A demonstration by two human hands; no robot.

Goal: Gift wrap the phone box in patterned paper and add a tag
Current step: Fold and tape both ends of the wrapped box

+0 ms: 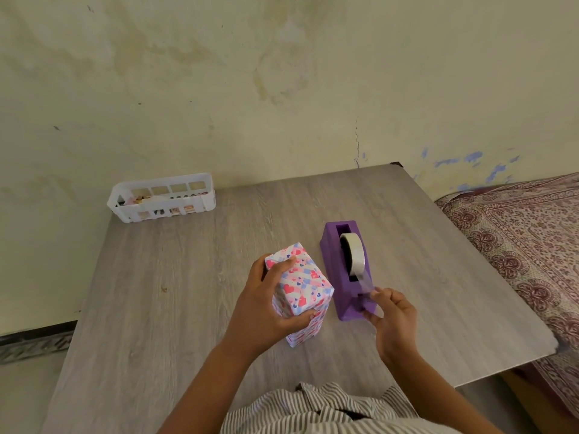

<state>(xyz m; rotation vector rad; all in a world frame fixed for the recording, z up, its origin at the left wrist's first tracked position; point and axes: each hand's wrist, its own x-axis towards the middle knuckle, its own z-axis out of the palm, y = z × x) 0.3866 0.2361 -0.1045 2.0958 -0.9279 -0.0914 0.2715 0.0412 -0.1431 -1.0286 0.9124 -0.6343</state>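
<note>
— Where's the phone box?

— Standing on end near the middle of the grey wood-grain table (188,277), already covered in heart-patterned paper. The wrapped phone box (300,289) is gripped by the left hand (266,311), thumb on the near side, fingers curled over the far top edge.

— And the other hand?

— The right hand (391,321) pinches a clear strip of tape (366,285) between thumb and fingertips, at the near end of the purple tape dispenser (341,274) just beside the box. The tape roll (353,252) sits in its slot.

— Anything else around?

— A white slotted basket (163,197) at the far left corner against the wall, small bits inside I can't make out. A patterned maroon bedspread (526,239) lies to the right.
</note>
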